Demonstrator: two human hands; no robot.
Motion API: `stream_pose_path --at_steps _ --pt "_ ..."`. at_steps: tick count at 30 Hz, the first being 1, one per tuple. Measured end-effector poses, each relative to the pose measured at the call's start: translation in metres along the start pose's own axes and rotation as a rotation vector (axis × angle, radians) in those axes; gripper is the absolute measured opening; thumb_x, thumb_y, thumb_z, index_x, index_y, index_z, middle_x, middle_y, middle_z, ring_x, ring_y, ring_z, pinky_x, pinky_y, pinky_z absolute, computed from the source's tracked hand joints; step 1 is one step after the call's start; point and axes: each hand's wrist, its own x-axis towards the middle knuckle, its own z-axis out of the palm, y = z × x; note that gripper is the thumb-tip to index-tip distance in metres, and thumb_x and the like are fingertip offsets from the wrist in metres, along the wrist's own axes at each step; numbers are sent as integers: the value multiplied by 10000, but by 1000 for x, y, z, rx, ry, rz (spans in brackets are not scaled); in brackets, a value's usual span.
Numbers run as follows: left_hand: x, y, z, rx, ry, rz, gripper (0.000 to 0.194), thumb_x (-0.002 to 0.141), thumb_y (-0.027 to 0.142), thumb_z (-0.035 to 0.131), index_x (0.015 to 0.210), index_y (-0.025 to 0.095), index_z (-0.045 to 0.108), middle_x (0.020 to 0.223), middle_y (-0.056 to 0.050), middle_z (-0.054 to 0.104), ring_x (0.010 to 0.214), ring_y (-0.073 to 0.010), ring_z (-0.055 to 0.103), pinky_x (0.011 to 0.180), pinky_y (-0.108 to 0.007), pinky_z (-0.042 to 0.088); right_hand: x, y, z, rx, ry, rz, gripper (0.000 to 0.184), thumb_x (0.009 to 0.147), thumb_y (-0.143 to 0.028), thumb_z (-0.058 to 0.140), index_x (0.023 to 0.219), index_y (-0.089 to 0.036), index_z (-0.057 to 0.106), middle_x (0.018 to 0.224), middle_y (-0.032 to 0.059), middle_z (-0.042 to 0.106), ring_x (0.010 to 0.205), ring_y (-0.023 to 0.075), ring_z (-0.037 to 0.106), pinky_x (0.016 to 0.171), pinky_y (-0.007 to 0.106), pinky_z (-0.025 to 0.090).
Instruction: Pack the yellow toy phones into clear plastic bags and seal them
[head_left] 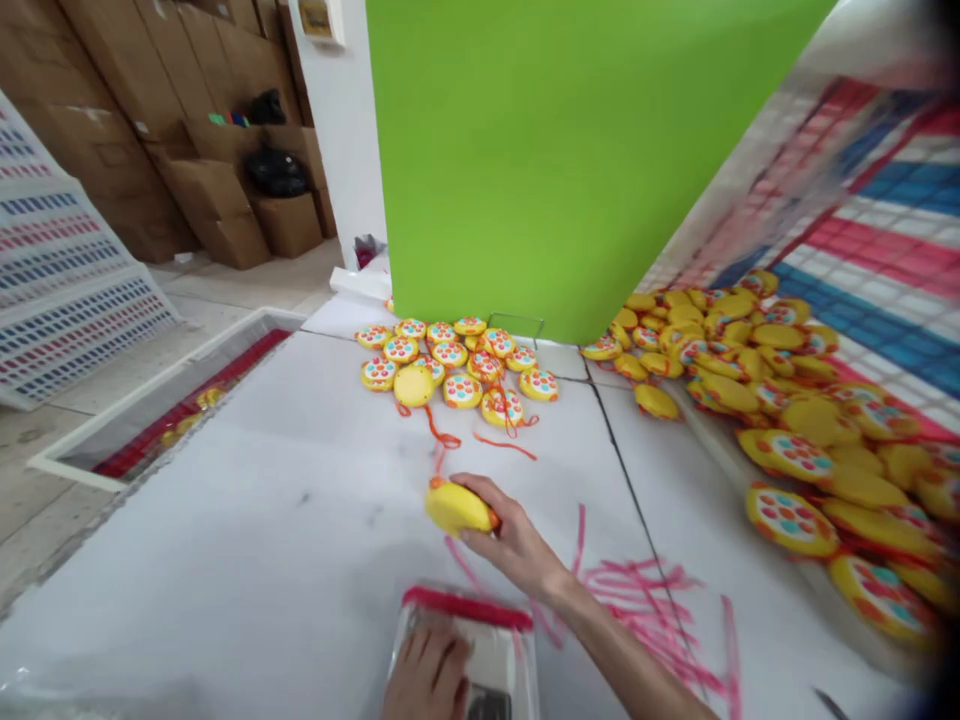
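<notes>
My right hand is closed round a yellow turtle-shaped toy, lifted a little over the white table. The toy's plain yellow side faces up, and an orange string trails from its far end. At the bottom edge, my left hand lies on a clear plastic pouch with a red edge strip; its fingers are slightly bent and a little apart, the thumb hidden. Beyond my right hand lies a group of similar toys, most with dotted sides up, some trailing orange strings.
A large heap of yellow toys fills the right side. Pink strips lie beside my right forearm. A green panel stands at the back. Left are a white tray on the floor, stacked white baskets and cardboard boxes.
</notes>
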Motion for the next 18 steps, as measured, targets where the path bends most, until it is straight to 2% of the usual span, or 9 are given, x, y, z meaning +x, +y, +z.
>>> stream_pose_path --at_steps 3,7,13,18 --pt "3 6 -19 -61 -98 -103 261 848 227 443 1057 162 586 969 -105 666 879 -214 620 770 -356 527 -56 -20 16 176 60 146 430 767 -158 564 1186 -235 501 1175 51 559 1031 178 554 861 271 454" --pt "-10 10 -36 -74 -207 -150 359 845 249 476 1192 168 520 1158 -116 608 1093 -247 536 905 -416 469 -105 -25 41 220 188 252 388 786 -208 556 1169 -226 495 1121 62 581 977 183 579 826 264 481" --pt "-37 -2 -54 -33 -143 -168 335 847 250 498 1170 166 514 1251 -138 539 1173 -267 482 945 -435 447 -152 5 69 -23 411 225 414 823 -251 493 1224 -187 410 1113 76 589 958 192 590 837 288 483" --pt "-41 -7 -54 -120 -81 -223 308 861 261 480 1155 172 497 1226 -133 544 1145 -243 512 962 -422 448 -165 23 81 -32 559 218 493 851 -336 491 1286 -157 344 993 75 623 834 186 605 750 287 501"
